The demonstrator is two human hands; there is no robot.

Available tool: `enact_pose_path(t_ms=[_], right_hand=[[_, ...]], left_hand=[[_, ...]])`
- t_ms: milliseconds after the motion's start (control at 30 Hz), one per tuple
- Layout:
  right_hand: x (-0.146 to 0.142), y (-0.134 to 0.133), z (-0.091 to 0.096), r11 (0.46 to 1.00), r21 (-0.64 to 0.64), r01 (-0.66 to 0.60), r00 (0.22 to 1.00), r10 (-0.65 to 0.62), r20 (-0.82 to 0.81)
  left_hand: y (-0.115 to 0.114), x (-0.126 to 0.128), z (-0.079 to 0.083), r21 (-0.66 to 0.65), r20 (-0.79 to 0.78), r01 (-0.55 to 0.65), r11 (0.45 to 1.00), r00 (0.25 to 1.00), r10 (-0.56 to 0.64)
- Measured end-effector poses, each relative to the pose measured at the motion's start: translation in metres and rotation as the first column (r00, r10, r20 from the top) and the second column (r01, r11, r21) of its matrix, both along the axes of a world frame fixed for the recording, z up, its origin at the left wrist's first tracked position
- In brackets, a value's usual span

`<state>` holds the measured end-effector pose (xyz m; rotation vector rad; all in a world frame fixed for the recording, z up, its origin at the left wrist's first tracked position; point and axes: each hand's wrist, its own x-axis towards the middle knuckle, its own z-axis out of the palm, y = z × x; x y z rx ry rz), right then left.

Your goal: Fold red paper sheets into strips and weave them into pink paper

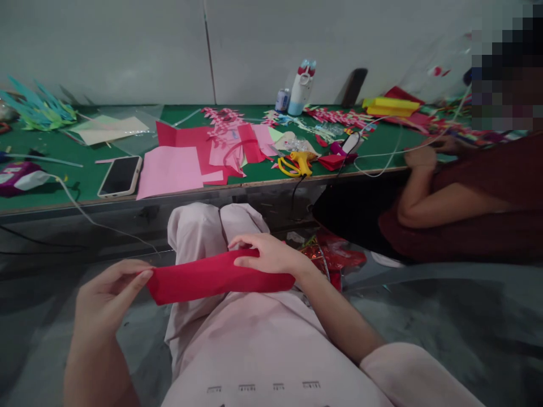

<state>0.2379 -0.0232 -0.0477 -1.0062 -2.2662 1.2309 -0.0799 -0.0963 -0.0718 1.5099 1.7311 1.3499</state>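
A long folded strip of red paper lies across my lap, slightly tilted with its right part higher along the top edge. My left hand pinches its left corner between thumb and fingers. Over the strip's right part rests my right hand, its thumb and fingers curved around the upper edge. On the table in front are a pink sheet and larger red sheets. A phone lies left of the pink sheet.
The green table holds a yellow glue gun, scissors with yellow handles, a bottle, a can and paper garlands. A white cable hangs over the left edge. A co-worker sits at right.
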Motion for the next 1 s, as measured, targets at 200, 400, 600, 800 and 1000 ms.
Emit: enact_pose_path(t_ms=[200, 400, 600, 800, 1000], right_hand=[[-0.016, -0.008, -0.001, 0.958, 0.283, 0.052, 0.998, -0.063, 0.028], [-0.022, -0.006, -0.009, 0.94, 0.334, 0.071, 0.997, -0.075, -0.001], [-0.021, -0.006, -0.011, 0.94, 0.339, 0.03, 0.999, -0.032, 0.0], [-0.017, -0.009, -0.01, 0.948, 0.317, -0.032, 0.997, 0.006, 0.082], [-0.018, -0.01, -0.012, 0.943, 0.319, -0.09, 0.982, 0.032, 0.184]], left_hand=[[0.0, 0.006, 0.002, 0.023, 0.002, 0.002, 1.0, 1.0, -0.002], [-0.003, 0.007, 0.006, 0.07, -0.029, 0.069, 0.995, 0.997, -0.067], [-0.002, 0.009, 0.006, 0.071, 0.014, 0.064, 0.995, 0.998, -0.065], [-0.001, 0.008, 0.002, 0.018, 0.061, -0.013, 1.0, 0.998, 0.012], [0.002, 0.004, 0.009, -0.061, -0.191, 0.067, 0.996, 0.979, -0.078]])
